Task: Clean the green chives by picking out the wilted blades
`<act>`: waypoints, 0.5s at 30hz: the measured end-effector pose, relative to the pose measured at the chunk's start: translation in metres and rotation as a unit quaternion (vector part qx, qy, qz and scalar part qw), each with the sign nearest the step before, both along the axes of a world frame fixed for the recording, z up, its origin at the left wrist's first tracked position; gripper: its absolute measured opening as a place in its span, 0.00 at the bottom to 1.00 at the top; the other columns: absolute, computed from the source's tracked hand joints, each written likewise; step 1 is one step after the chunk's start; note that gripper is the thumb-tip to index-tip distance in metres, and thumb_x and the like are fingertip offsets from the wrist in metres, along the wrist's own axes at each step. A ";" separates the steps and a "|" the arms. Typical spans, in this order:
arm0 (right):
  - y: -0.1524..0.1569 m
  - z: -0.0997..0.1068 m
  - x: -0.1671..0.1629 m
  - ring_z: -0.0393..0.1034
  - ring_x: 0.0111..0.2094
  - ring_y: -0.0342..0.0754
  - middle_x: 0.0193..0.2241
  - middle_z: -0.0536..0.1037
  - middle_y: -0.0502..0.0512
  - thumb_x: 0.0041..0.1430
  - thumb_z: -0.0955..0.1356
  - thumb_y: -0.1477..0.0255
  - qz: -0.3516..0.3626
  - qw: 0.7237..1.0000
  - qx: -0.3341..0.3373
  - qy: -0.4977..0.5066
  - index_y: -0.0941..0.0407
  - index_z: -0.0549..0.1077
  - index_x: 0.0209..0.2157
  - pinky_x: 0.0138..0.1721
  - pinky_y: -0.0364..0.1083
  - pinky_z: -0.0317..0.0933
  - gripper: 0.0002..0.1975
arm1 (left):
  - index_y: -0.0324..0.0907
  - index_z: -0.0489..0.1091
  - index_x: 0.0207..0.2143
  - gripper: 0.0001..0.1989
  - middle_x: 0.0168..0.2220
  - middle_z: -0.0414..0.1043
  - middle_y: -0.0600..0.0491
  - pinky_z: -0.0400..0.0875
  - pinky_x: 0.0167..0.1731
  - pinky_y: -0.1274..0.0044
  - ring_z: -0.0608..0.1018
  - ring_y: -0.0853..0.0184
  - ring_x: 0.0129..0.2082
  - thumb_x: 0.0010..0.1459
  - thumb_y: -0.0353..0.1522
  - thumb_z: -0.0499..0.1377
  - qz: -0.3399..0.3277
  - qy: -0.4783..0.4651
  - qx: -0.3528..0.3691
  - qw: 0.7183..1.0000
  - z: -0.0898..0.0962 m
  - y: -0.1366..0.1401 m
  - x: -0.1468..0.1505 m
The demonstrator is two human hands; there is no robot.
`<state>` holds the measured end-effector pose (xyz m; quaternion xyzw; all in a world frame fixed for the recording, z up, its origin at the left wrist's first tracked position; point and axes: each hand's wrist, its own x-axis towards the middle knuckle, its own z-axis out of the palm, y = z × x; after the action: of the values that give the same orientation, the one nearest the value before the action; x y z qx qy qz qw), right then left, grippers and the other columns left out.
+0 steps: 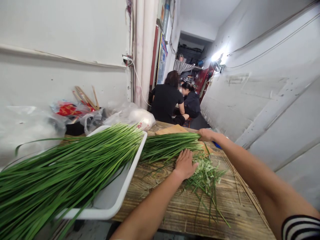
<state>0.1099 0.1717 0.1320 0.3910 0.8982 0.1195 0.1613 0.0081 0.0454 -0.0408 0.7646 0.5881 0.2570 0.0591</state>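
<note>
A bunch of garlic chives (170, 143) lies on the wooden table (150, 200), its pale ends pointing right. My right hand (206, 135) is closed on the far right end of this bunch; its fingertips are partly hidden. Nearer to me, my left hand (185, 164) rests with its fingers stretched out against the near edge of the bunch, thumb apart, holding nothing. Beside it sits a loose heap of chive trimmings (206, 171). To the left, a white plastic tray (117, 203) bears a large pile of garlic chives (82, 163), the leaves hanging over its side.
Thin wooden sticks (243, 186) lie along the table's right side. Plastic bags (132, 115) and a red package (70, 109) are behind the tray. A flat brown sheet (172, 129) lies under the bunch. Two people (167, 101) sit low beyond the table, between white walls.
</note>
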 end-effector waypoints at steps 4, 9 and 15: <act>-0.003 0.017 0.008 0.73 0.36 0.49 0.35 0.80 0.56 0.50 0.68 0.76 0.026 0.999 -0.026 0.030 0.58 0.76 0.35 0.34 0.40 0.59 0.09 | 0.29 0.51 0.63 0.38 0.66 0.49 0.40 0.40 0.64 0.67 0.50 0.59 0.66 0.62 0.49 0.39 -0.002 0.015 -0.009 1.000 0.001 0.000 -0.001; -0.004 0.029 0.018 0.71 0.31 0.46 0.27 0.78 0.51 0.49 0.66 0.77 -0.007 0.994 -0.026 0.102 0.57 0.73 0.31 0.31 0.39 0.57 0.06 | 0.28 0.50 0.63 0.38 0.65 0.49 0.40 0.38 0.64 0.67 0.50 0.58 0.66 0.62 0.48 0.39 -0.002 0.011 -0.013 1.000 0.001 0.000 -0.001; -0.002 0.042 0.030 0.66 0.24 0.45 0.20 0.72 0.49 0.48 0.66 0.75 -0.061 0.979 -0.032 0.190 0.57 0.71 0.28 0.26 0.40 0.55 0.03 | 0.29 0.52 0.62 0.36 0.65 0.51 0.39 0.40 0.63 0.67 0.52 0.57 0.65 0.62 0.47 0.43 -0.001 -0.004 0.002 1.000 0.000 0.001 0.001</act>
<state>0.1395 0.1695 0.1735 0.4551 0.8904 0.0040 0.0066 0.0087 0.0461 -0.0404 0.7644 0.5864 0.2612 0.0604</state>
